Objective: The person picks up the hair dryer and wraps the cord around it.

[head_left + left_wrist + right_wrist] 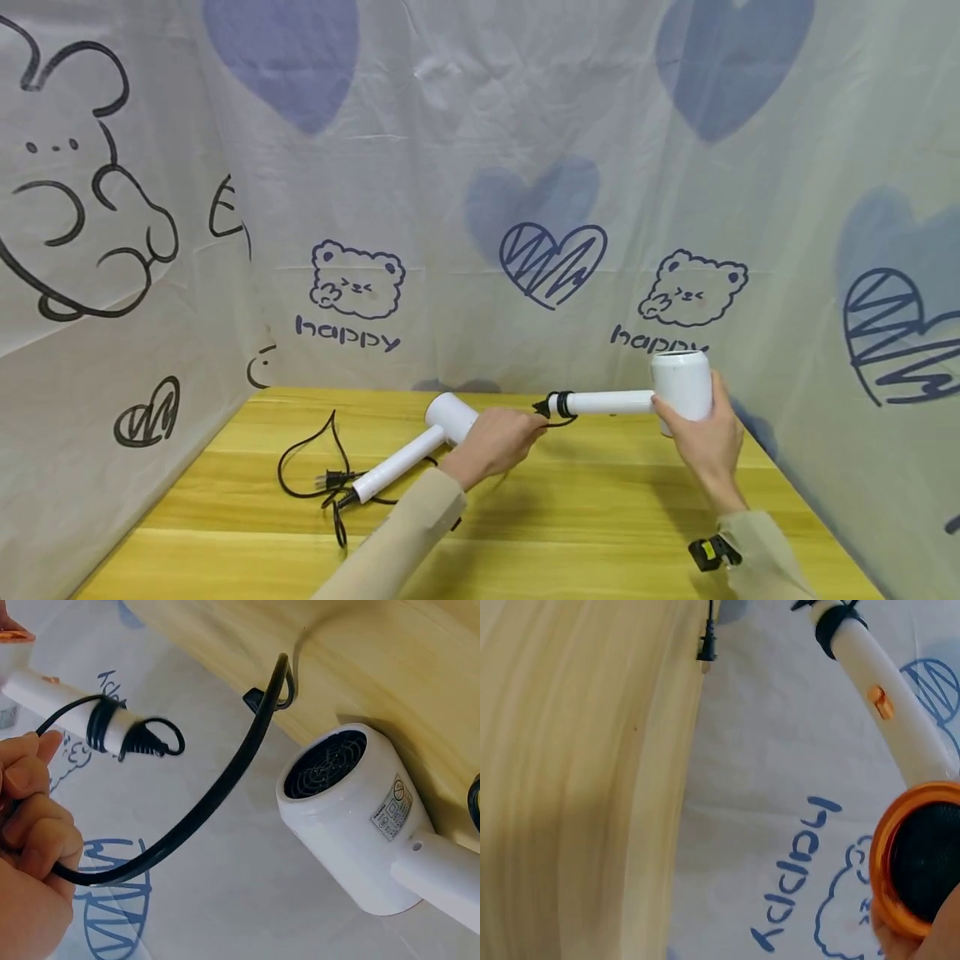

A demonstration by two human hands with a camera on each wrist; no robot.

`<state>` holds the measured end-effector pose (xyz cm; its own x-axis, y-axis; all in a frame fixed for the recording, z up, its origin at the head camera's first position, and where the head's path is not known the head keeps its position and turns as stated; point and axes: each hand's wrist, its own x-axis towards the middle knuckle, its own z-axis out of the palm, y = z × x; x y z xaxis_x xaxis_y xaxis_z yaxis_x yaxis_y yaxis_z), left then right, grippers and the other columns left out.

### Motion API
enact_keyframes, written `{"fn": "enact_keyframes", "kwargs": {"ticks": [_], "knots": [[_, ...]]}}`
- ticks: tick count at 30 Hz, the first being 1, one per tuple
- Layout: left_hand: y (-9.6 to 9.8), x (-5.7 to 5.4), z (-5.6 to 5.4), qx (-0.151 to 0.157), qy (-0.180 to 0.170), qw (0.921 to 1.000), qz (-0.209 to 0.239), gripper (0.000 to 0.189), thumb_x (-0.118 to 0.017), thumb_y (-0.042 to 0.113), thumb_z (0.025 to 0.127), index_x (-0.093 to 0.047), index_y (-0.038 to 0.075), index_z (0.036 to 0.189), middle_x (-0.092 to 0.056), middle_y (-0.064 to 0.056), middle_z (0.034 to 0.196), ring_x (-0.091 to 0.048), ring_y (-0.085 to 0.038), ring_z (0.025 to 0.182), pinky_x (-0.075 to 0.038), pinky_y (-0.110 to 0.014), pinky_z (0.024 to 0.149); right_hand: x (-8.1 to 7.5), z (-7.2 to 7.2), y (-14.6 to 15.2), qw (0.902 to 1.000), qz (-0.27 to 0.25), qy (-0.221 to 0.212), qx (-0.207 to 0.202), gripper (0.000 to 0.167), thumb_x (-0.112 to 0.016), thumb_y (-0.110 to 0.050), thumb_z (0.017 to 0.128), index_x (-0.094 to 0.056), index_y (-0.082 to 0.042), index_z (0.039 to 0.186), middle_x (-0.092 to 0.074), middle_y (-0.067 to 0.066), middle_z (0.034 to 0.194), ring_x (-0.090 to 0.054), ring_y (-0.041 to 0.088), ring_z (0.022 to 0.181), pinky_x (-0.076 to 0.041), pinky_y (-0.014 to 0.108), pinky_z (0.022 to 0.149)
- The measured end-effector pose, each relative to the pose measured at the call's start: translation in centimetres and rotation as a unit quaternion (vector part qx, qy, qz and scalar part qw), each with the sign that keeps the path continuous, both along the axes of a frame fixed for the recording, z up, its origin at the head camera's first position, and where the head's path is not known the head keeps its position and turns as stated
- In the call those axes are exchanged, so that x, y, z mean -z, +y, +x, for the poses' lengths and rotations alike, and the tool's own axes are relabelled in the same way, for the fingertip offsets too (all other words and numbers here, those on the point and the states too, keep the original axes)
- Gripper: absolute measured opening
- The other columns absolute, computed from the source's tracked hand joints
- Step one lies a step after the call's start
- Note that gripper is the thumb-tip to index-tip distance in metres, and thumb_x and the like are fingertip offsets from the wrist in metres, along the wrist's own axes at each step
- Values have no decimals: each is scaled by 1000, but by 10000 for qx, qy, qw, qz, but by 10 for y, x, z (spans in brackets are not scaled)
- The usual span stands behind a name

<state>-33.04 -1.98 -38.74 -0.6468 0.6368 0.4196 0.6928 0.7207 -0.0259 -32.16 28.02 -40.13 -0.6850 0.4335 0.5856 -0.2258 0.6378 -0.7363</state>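
My right hand [707, 446] holds a white hair dryer [681, 385] by its barrel above the right side of the table. Its handle points left, and an orange ring [883, 847] rims one end of the barrel in the right wrist view. Black power cord [217, 796] is wound round the handle's end. The fingers of my left hand [501, 440] are curled round this cord, just left of the handle. In the left wrist view a length of it arcs away from the hand. The cord's plug [707, 645] hangs down in the right wrist view.
A second white hair dryer [401, 462] lies on the wooden table [600, 533], left of my left hand and partly behind it. Its black cord [283, 475] and plug [335, 479] lie loosely beside it. Printed cloth [450, 333] hangs behind the table and along both sides.
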Motion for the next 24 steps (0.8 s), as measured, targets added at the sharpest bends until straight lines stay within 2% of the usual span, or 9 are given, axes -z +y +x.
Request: {"fn": "enact_keyframes", "kwargs": {"ticks": [4,7,12,14,18,21,24], "knots": [[-8,-5,-4,-101,-158,9987,468,16,-57,28,100,-73,23,98,-69,9,78,-52,-5,58,-42,-23,52,-2,0,7,9990,280,210,-263,79,-85,-32,74,-47,-27,143,-65,19,111,-60,34,89,-45,36,64],[-14,-7,-10,-96,-291,9972,684,16,-59,27,99,-74,22,99,-71,9,80,-57,-6,62,-46,-23,57,-4,1,11,9977,417,190,-495,80,-85,-31,74,-45,-30,144,-65,20,111,-61,36,89,-47,35,61],[-24,-9,-18,-49,-263,9936,1094,15,-63,23,97,-76,20,102,-74,6,92,-68,-11,80,-56,-29,72,-4,2,16,9933,804,156,-809,82,-87,-28,72,-47,-30,144,-65,23,107,-61,38,86,-47,35,59],[-27,-10,-20,-76,-197,9903,1375,14,-65,22,95,-76,18,102,-74,4,93,-69,-11,81,-57,-30,73,-3,2,18,9909,959,196,-920,84,-87,-25,70,-47,-28,144,-65,23,106,-61,38,86,-47,36,60],[-29,-11,-23,-248,14,9836,1789,14,-68,28,92,-77,19,99,-74,6,88,-65,-8,73,-54,-25,64,-3,1,22,9851,1115,184,-1295,88,-87,-21,71,-44,-23,147,-63,25,113,-61,39,89,-48,38,64],[-26,-9,-24,-375,151,9795,1971,14,-69,31,91,-78,22,97,-71,8,82,-58,-5,64,-46,-19,56,-4,1,23,9792,1125,-64,-1686,90,-85,-22,75,-37,-22,151,-61,25,121,-60,39,94,-49,38,67],[-24,-7,-24,-413,249,9760,2123,15,-70,32,90,-78,22,95,-66,8,75,-48,-2,56,-39,-19,49,-5,3,23,9745,1045,-349,-1956,91,-84,-23,78,-33,-22,153,-58,24,127,-59,37,98,-49,38,70]]}}
